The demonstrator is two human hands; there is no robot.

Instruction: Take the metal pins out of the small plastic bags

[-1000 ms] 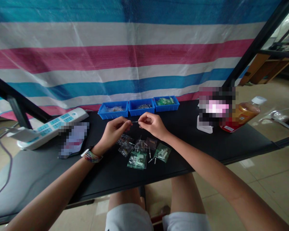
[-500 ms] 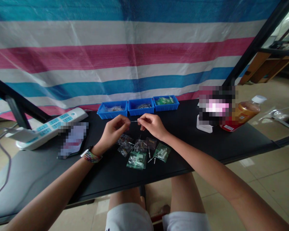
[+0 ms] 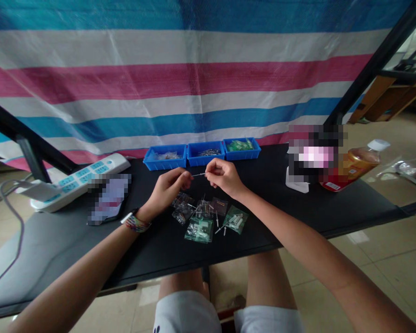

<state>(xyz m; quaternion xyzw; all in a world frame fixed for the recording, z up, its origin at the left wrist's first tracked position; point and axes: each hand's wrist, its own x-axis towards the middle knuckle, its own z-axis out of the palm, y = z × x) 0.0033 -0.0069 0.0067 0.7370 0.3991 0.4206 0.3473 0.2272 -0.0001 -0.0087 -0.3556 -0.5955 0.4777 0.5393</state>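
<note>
My left hand (image 3: 168, 187) and my right hand (image 3: 224, 176) are raised over the black table (image 3: 298, 212), fingertips pinched and facing each other. Between them runs a thin metal pin (image 3: 198, 175); each hand pinches one end of it. Just below the hands lie several small clear and green plastic bags of parts (image 3: 208, 217) with loose pins beside them. A beaded bracelet and a watch band sit on my left wrist (image 3: 135, 222).
Three blue trays (image 3: 201, 154) with small parts stand at the table's back edge. A white power strip (image 3: 79, 180) lies at left, a blurred flat object (image 3: 107, 199) beside it. At right stand a white stand (image 3: 297, 181) and an amber bottle (image 3: 358, 164). A striped tarp hangs behind.
The hands hold the same pinch on the pin; my right hand has drawn slightly away to the right. The view has shifted a little.
</note>
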